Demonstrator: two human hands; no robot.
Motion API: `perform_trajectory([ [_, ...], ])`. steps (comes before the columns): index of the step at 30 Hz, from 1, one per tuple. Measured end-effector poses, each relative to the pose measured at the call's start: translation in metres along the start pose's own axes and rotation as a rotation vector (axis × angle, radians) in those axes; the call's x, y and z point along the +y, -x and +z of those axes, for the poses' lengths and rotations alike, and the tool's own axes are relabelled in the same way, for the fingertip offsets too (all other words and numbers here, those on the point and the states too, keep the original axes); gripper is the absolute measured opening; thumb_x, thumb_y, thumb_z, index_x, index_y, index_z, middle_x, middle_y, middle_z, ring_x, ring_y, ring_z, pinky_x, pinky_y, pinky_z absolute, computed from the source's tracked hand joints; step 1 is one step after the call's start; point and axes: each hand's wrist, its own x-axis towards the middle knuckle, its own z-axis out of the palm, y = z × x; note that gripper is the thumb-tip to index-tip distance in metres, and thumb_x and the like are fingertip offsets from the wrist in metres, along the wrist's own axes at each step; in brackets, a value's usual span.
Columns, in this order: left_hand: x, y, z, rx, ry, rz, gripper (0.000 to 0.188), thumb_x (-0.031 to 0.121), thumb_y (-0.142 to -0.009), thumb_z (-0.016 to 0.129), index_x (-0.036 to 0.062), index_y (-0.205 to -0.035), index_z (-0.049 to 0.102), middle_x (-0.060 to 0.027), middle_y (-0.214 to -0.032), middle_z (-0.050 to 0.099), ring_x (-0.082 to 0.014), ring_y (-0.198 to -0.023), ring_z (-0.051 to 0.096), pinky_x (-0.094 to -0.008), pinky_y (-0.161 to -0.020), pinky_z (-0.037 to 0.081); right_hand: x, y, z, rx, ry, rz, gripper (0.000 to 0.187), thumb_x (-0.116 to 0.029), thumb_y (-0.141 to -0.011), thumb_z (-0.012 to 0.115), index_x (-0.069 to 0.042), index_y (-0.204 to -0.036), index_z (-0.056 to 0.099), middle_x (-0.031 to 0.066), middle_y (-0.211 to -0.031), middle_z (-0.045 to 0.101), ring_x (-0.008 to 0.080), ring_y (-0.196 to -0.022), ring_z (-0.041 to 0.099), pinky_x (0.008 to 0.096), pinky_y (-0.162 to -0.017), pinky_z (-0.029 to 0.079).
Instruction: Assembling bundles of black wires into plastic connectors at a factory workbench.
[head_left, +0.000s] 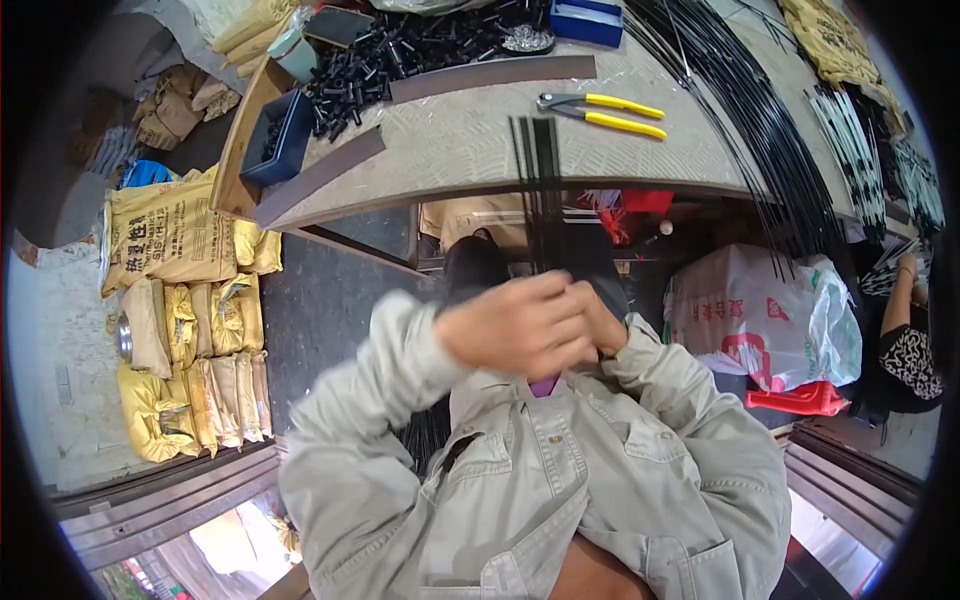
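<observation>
A bunch of thin black rods (pixel 541 180), smeared by motion, reaches from the table's near edge back toward my lap. Its near end disappears behind my hands. My left hand (pixel 522 325) is closed in a loose fist in front of the bunch, blurred, and what lies in its fingers is hidden. Pressed against it, my right hand (pixel 602 318) is partly covered and curls round the near end of the rods. On the tabletop beyond lie pliers with yellow handles (pixel 625 112), with neither hand touching them.
The table (pixel 450 150) carries a heap of black plastic fittings (pixel 400 60), blue bins (pixel 277 138) and long black rods (pixel 750 100) at right. Yellow-brown sacks (pixel 170 235) stand at left. A white plastic sack (pixel 760 310) and another person's arm (pixel 900 285) are at right.
</observation>
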Motion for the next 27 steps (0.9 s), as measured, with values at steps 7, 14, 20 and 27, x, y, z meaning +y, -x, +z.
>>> perform_trajectory([
  [7,0.057,0.017,0.015,0.707,0.903,-1.017,0.023,0.014,-0.088,0.049,-0.0046,-0.099,0.055,-0.0111,-0.080,0.059,-0.0176,-0.068,0.056,-0.0276,-0.062,0.044,-0.045,0.001,0.014,-0.123,-0.123,-0.187,0.021,-0.004,-0.079,0.058,-0.005,-0.100,0.062,0.0161,-0.111,0.058,0.0261,-0.101,0.058,0.0338,-0.080,0.047],
  [14,0.056,0.019,0.037,0.730,1.423,-0.816,0.043,0.035,-0.086,0.058,-0.0015,-0.107,0.050,-0.0070,-0.084,0.053,-0.0130,-0.071,0.048,-0.0249,-0.060,0.039,-0.112,-0.070,-0.099,-0.254,0.290,-0.140,0.059,0.005,-0.067,0.057,-0.003,-0.124,0.047,0.0179,-0.123,0.051,0.0313,-0.112,0.051,0.0337,-0.094,0.040],
  [20,0.017,0.027,0.046,0.768,1.039,-1.053,0.036,0.030,-0.092,0.042,-0.0028,-0.108,0.048,-0.0067,-0.082,0.056,-0.0167,-0.071,0.056,-0.0283,-0.065,0.046,-0.170,-0.188,-0.107,-1.140,-0.348,-0.613,0.053,-0.035,-0.096,0.028,0.008,-0.107,0.057,0.0196,-0.110,0.059,0.0321,-0.110,0.053,0.0470,-0.098,0.034],
  [27,-0.001,0.026,0.049,0.951,1.313,-1.482,0.019,0.016,-0.092,0.047,-0.0021,-0.093,0.052,-0.0044,-0.067,0.055,-0.0097,-0.055,0.053,-0.0227,-0.051,0.043,-0.038,-0.353,-0.068,-0.146,1.144,-0.876,0.017,-0.013,-0.071,0.056,-0.014,-0.087,0.062,0.0021,-0.091,0.050,0.0186,-0.090,0.052,0.0322,-0.070,0.044],
])
